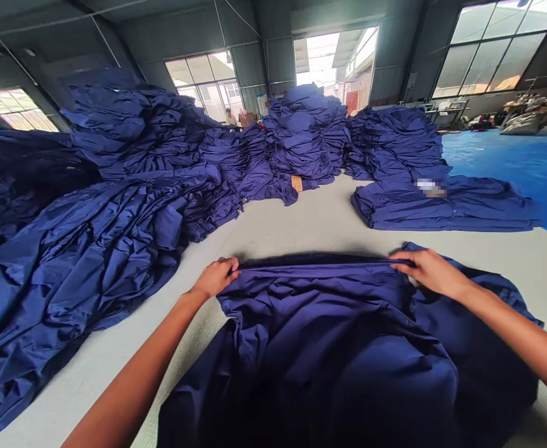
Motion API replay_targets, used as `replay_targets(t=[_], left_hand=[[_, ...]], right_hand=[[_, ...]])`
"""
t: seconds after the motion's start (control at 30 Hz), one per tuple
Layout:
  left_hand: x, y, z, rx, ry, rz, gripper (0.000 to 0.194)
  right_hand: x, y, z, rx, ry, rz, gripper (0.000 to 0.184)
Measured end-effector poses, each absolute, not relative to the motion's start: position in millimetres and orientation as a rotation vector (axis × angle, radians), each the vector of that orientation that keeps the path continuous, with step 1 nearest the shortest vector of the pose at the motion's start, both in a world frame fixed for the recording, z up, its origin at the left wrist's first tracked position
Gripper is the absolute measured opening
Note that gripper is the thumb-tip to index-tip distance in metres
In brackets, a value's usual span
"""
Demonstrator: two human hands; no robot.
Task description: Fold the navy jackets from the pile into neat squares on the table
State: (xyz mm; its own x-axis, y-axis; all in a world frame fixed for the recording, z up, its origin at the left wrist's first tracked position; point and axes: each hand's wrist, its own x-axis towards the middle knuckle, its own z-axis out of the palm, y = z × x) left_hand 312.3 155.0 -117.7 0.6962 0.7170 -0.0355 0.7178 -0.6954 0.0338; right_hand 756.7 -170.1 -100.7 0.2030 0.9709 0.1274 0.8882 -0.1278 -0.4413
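A navy blue garment spreads across the pale surface in front of me, its kind not plain to see. Its far edge is drawn out nearly straight between my two hands. My left hand is closed on the left end of that edge, thumb and fingers pinching the cloth. At the right end, my right hand grips the same edge between thumb and fingers. The garment's lower part falls in loose folds toward me, and more navy cloth lies under my right forearm.
Loose navy garments are heaped along the left. Tall piles of navy cloth stand at the back. A flat folded stack lies at right on the pale surface. Beyond is blue flooring. A distant person is near a window.
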Motion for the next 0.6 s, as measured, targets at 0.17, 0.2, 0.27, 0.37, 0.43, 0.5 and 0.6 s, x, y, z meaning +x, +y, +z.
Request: replay_targets(t=[0.17, 0.2, 0.27, 0.37, 0.43, 0.5, 0.6], left_hand=[[294.1, 166.7, -85.8, 2.763, 0.905, 0.094, 0.044], [291.6, 167.3, -81.6, 2.786, 0.871, 0.032, 0.045], [286.5, 165.5, -76.4, 2.894, 0.824, -0.13, 0.039], [276.1, 158.7, -74.3, 3.081, 0.781, -0.194, 0.031], [267.1, 156.0, -74.6, 3.141, 0.801, -0.137, 0.033], [258.6, 156.9, -74.6, 3.147, 0.821, -0.075, 0.037], [251.3, 161.3, -71.8, 3.126, 0.845, 0.094, 0.046]], right_hand=[[771.5, -160.7, -62.8, -1.994, -1.78, 0.218, 0.029], [772.1, -160.1, -58.2, -1.985, -1.809, 0.231, 0.024], [772.4, -162.1, -54.3, -1.969, -1.886, 0.257, 0.017], [775.2, -172.2, -63.4, -1.967, -2.038, 0.307, 0.017], [781.5, -180.2, -76.5, -2.016, -2.066, 0.326, 0.016], [790.9, -185.4, -89.3, -2.089, -2.002, 0.265, 0.019], [805.9, -184.3, -96.5, -2.139, -1.839, 0.008, 0.029]])
